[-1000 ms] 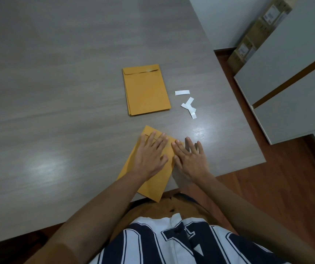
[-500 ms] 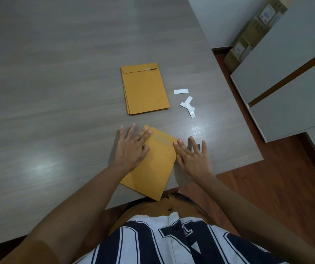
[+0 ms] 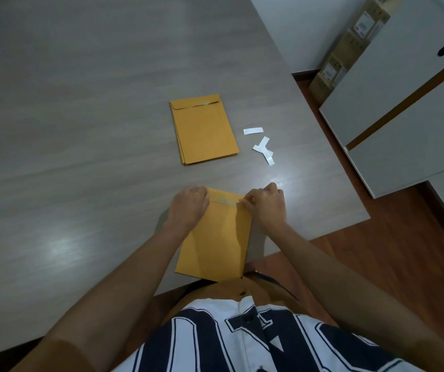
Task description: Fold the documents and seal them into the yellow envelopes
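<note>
A yellow envelope (image 3: 215,242) lies lengthwise on the grey table (image 3: 81,157) in front of me, its near end reaching past the table's front edge. Its flap, with a pale adhesive band, is at the far end. My left hand (image 3: 191,208) has curled fingers on the flap's left corner. My right hand (image 3: 265,204) pinches the flap's right corner. A neat stack of yellow envelopes (image 3: 204,130) lies farther back with flaps folded down. No loose documents are in sight.
Three white peel-off strips (image 3: 262,149) lie to the right of the stack. White cabinets (image 3: 403,103) stand off the table's right edge, with cardboard boxes (image 3: 349,44) behind them against the wall. Wooden floor shows at the right.
The envelope has turned from slanted to nearly straight in front of me. Both hands went from lying flat beside and on it to curling on the flap's two far corners.
</note>
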